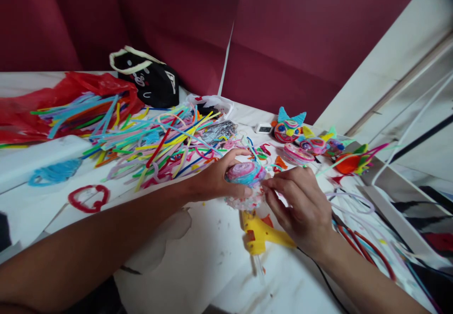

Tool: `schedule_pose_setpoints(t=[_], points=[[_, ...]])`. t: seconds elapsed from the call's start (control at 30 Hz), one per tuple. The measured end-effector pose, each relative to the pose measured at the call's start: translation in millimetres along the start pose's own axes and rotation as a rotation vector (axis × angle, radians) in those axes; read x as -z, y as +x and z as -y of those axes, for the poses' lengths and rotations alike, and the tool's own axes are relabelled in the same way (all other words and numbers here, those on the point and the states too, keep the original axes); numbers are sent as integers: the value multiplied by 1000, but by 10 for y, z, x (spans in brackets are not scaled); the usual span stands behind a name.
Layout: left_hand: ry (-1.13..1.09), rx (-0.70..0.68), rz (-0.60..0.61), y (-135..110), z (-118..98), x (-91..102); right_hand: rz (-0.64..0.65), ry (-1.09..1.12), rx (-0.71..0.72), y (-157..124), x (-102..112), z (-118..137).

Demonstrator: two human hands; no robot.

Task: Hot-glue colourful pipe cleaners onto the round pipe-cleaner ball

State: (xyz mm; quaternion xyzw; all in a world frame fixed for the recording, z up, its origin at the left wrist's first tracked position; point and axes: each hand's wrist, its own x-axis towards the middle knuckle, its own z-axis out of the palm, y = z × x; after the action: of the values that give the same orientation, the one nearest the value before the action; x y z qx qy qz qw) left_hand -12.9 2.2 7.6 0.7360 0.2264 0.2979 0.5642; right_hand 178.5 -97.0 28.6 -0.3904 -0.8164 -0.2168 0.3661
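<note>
My left hand is wrapped round a coiled pipe-cleaner figure in pink, purple and blue, with a paler, speckled lower part. On the figure's right side, the fingertips of my right hand are pinched together. What lies between them, if anything, is too small to make out. A yellow glue gun lies just below the figure, its handle partly behind my right hand and a clear glue stick at its rear.
Loose pipe cleaners are heaped at left, by a red plastic bag and a black pouch. Finished pipe-cleaner figures and a small white digital display stand behind. Red-handled scissors and a cord lie at right.
</note>
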Motion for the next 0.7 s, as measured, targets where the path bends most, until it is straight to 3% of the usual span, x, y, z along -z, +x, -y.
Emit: schedule_pose_setpoints(t=[0.43,0.7], points=[[-35,49,1,8,44,-21,115,-111,148,-41,71,-8],[59,30,-49,-3,-67,-73,154,-122,188,-43,63,0]])
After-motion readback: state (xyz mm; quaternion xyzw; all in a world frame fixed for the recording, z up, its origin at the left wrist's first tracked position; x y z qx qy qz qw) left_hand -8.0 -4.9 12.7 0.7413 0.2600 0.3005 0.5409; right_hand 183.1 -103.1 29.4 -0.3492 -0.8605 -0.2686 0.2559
